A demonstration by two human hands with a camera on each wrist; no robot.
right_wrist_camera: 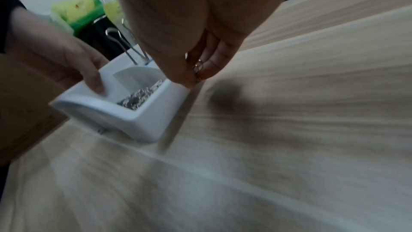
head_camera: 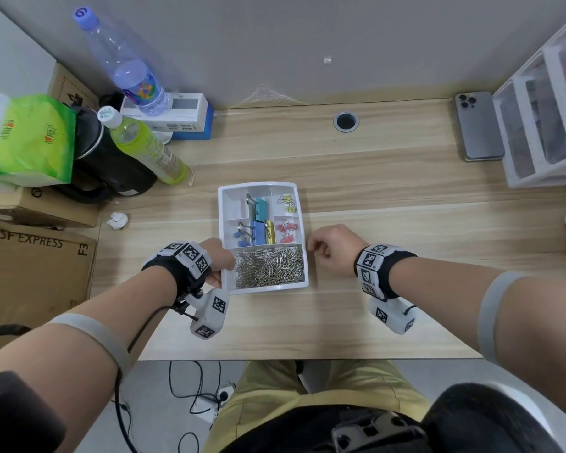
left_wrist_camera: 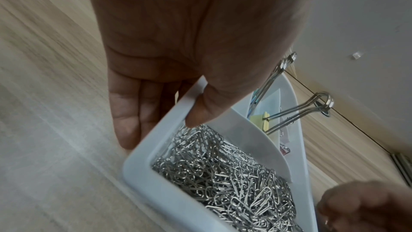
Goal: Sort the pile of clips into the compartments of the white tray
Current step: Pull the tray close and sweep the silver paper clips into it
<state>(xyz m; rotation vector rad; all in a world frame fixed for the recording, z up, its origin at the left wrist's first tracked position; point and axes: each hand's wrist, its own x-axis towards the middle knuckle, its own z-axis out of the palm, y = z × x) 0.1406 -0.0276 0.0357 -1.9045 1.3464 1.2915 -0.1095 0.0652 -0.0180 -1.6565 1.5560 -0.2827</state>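
The white tray (head_camera: 222, 207) sits mid-desk. Its near compartment is full of silver paper clips (head_camera: 270, 268). Behind them lie blue binder clips (head_camera: 258, 207), a yellow binder clip (head_camera: 269, 231), small yellow clips (head_camera: 288, 202), small pink clips (head_camera: 286, 232) and small blue clips (head_camera: 239, 237). My left hand (head_camera: 224, 273) grips the tray's near left rim (left_wrist_camera: 142, 156), thumb (left_wrist_camera: 200, 108) inside the wall, fingers outside. My right hand (head_camera: 316, 253) hovers just off the tray's right edge and pinches one silver paper clip (right_wrist_camera: 198, 67) between thumb and fingers, beside the tray's corner (right_wrist_camera: 144, 121).
Two bottles (head_camera: 144, 145), a green bag (head_camera: 36, 138) and cardboard boxes (head_camera: 36, 273) crowd the left side. A crumpled paper ball (head_camera: 117, 220) lies left of the tray. A phone (head_camera: 479, 125) and a drawer unit (head_camera: 543, 125) stand far right. A cable hole (head_camera: 346, 121) sits behind.
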